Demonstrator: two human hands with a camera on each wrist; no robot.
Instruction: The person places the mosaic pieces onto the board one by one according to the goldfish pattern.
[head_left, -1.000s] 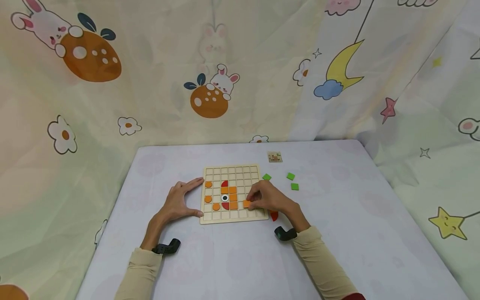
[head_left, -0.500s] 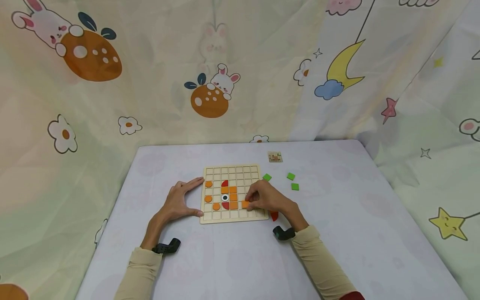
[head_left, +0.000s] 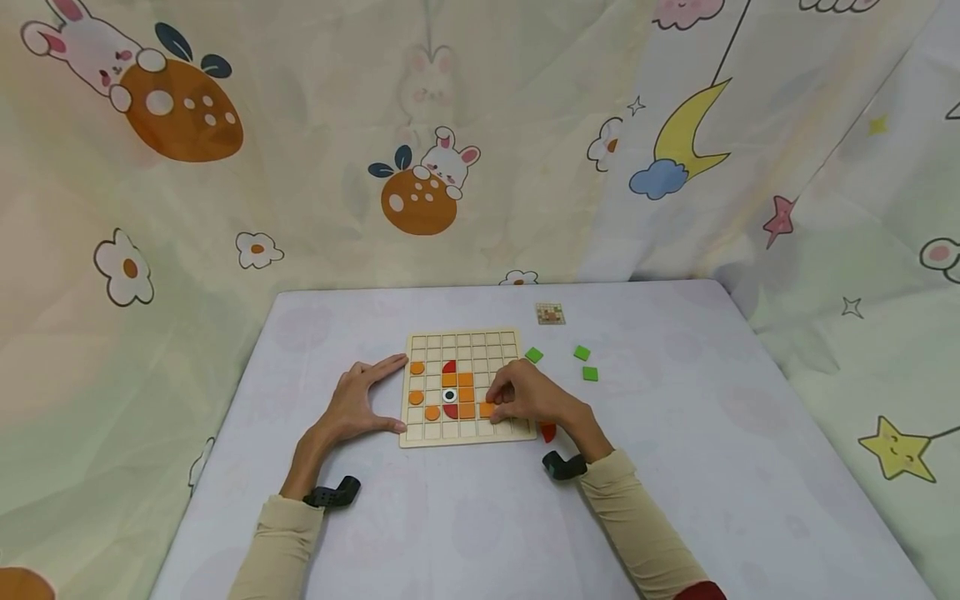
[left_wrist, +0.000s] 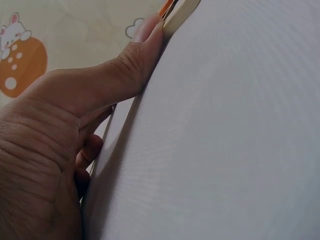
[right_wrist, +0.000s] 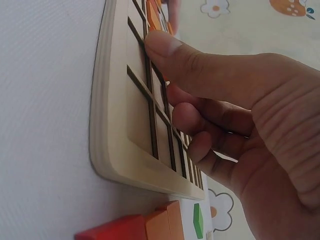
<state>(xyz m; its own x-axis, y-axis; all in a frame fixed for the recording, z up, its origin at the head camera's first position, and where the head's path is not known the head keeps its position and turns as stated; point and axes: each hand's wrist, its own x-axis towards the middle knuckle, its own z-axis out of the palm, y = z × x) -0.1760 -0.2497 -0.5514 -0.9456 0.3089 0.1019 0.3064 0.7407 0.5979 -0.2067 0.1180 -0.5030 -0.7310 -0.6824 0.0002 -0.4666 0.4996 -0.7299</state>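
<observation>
A wooden grid board [head_left: 435, 430] lies on the white table, bearing orange squares [head_left: 467, 380], orange discs [head_left: 417, 398], red rounded pieces [head_left: 451, 412] and a white eye piece [head_left: 449, 396]. My left hand [head_left: 351, 406] rests against the board's left edge, thumb and forefinger spread apart; the left wrist view shows the thumb [left_wrist: 120, 75] at its rim. Over the board's right part, my right hand [head_left: 534, 392] pinches an orange square tile [head_left: 486, 410] between thumb and fingers, just right of the placed orange squares. The right wrist view mostly hides that tile behind the thumb [right_wrist: 195, 65].
Several green square tiles [head_left: 582, 353] lie right of the board. A small pattern card [head_left: 550, 313] sits behind them. Beside the board's lower right corner, a red piece [head_left: 548, 432] and orange pieces [right_wrist: 167, 220] lie on the table [head_left: 450, 517].
My right hand has slid a little to the left with the orange square tile, bringing it nearer the placed orange squares. My left hand stays at the board's edge.
</observation>
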